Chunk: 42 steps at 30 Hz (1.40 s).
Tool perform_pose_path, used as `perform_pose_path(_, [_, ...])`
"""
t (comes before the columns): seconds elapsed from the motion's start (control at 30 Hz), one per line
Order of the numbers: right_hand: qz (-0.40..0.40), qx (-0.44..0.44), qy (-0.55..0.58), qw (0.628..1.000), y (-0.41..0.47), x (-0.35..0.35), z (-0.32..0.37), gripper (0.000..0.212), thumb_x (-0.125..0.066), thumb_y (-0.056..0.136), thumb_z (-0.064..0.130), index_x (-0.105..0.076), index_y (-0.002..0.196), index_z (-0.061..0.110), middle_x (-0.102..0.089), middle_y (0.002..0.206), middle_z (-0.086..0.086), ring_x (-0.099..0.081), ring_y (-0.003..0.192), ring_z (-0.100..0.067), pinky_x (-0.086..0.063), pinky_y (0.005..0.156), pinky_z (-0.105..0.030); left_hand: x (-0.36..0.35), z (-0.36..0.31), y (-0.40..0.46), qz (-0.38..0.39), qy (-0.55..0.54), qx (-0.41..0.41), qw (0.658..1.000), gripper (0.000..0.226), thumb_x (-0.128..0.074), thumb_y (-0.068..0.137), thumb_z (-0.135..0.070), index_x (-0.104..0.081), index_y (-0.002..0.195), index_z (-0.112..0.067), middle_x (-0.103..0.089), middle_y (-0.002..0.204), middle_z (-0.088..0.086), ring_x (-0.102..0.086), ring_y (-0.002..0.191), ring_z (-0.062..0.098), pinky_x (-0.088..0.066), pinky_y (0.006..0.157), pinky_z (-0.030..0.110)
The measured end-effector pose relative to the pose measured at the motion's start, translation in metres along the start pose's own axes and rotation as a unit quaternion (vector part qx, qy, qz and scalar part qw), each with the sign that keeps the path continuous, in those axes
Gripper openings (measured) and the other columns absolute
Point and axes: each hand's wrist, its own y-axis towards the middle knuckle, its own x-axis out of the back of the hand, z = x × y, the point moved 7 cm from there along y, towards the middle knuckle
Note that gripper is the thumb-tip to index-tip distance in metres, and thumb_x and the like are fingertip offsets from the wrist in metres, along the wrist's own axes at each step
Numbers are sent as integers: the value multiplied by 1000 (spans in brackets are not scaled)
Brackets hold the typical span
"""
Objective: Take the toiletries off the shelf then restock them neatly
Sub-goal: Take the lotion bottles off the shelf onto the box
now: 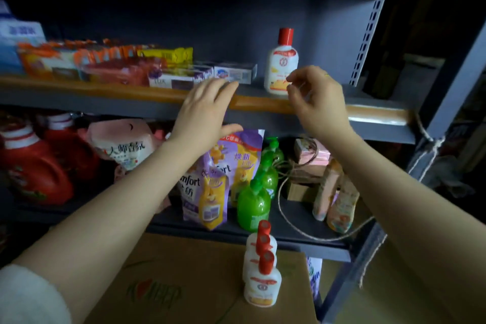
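A white lotion bottle with a red cap (281, 63) stands upright alone on the right part of the upper shelf (373, 113). My right hand (315, 97) hovers just in front of it, fingers loosely curled, holding nothing. My left hand (205, 110) is raised at the shelf's front edge with fingers straight, near the soap boxes (205, 75). Three matching red-capped white bottles (261, 265) stand in a row on a cardboard box (184, 284) below.
Soap bars and packets (105, 60) fill the upper shelf's left. The lower shelf holds red detergent jugs (34, 171), refill pouches (218, 179), green pump bottles (256, 192), pink tubes (336, 200) and loose twine (284, 208). A slotted metal upright (368, 39) stands at the right.
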Motion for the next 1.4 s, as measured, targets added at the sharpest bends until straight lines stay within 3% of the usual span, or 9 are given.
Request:
perform_pose_path(0.13, [33, -57, -79, 995, 52, -16, -30, 30, -56, 85, 13, -53, 114, 7, -55, 115, -13, -54, 99, -27, -42, 83, -34, -5, 7, 12, 51, 5, 15, 999, 86, -69, 71, -53, -35, 140, -15, -39, 139, 7, -31, 131, 28, -22, 108, 38])
perform_pose_path(0.27, [67, -206, -47, 975, 82, -28, -61, 52, -60, 88, 21, -38, 133, 7, -44, 135, -14, -45, 122, -30, -39, 95, -35, -6, 8, 14, 50, 10, 17, 999, 84, -68, 69, -56, -37, 137, -18, -42, 136, 3, -34, 128, 26, -22, 106, 36])
perform_pose_path(0.37, [90, -279, 23, 956, 86, -39, -70, 54, -61, 89, 27, -38, 133, 6, -49, 133, -12, -51, 118, -28, -42, 85, -31, -5, 9, 12, 17, 5, 11, 1000, 81, -72, 65, -55, -44, 131, -16, -48, 128, 5, -41, 122, 27, -26, 103, 37])
perform_pose_path(0.5, [98, -279, 31, 955, 93, -49, -71, 58, -68, 83, 33, -43, 128, 7, -53, 128, -12, -56, 111, -29, -47, 86, -35, -8, 9, 12, 12, -6, 14, 1000, 80, -73, 64, -54, -46, 129, -16, -50, 126, 5, -42, 121, 27, -27, 103, 37])
perform_pose_path(0.83, [148, -263, 146, 942, 88, -66, -51, 34, -70, 82, 12, -59, 114, 9, -61, 101, -6, -61, 93, -22, -51, 89, -37, -8, 10, 8, -3, -33, 27, 999, 80, -76, 64, -49, -47, 130, -13, -49, 127, 6, -41, 122, 28, -26, 105, 37])
perform_pose_path(1.0, [153, -215, 448, 854, 55, -29, -14, 11, -57, 89, 11, -56, 100, 12, -64, 94, -4, -66, 82, -15, -55, 65, -21, -8, 11, 7, 21, -101, 48, 994, 80, -75, 70, -42, -40, 137, -15, -43, 135, 6, -35, 129, 25, -27, 106, 35])
perform_pose_path(1.13, [168, -181, 586, 772, 25, -10, 3, 42, -71, 64, 25, -55, 102, 15, -69, 87, 4, -68, 81, -10, -55, 65, -20, 19, 3, 1, -21, -333, 123, 935, 76, -72, 74, -40, -35, 139, -24, -44, 138, -5, -40, 126, 10, -33, 100, 25])
perform_pose_path(1.23, [192, -165, 648, 719, 1, -17, 8, 55, -85, 54, 27, -62, 102, 14, -70, 91, -1, -68, 82, -13, -56, 65, -22, 47, -19, -8, -79, -430, 80, 896, 52, -70, 69, -49, -48, 114, -40, -59, 118, -10, -56, 108, 6, -46, 91, 24])
perform_pose_path(1.4, [216, -178, 644, 712, -26, -35, 13, 52, -88, 51, 29, -67, 96, 13, -70, 82, -3, -68, 72, -14, -56, 61, -20, 49, -34, -12, -73, -455, 108, 881, 28, -68, 70, -36, -53, 92, -42, -64, 96, -12, -61, 86, 7, -53, 74, 29])
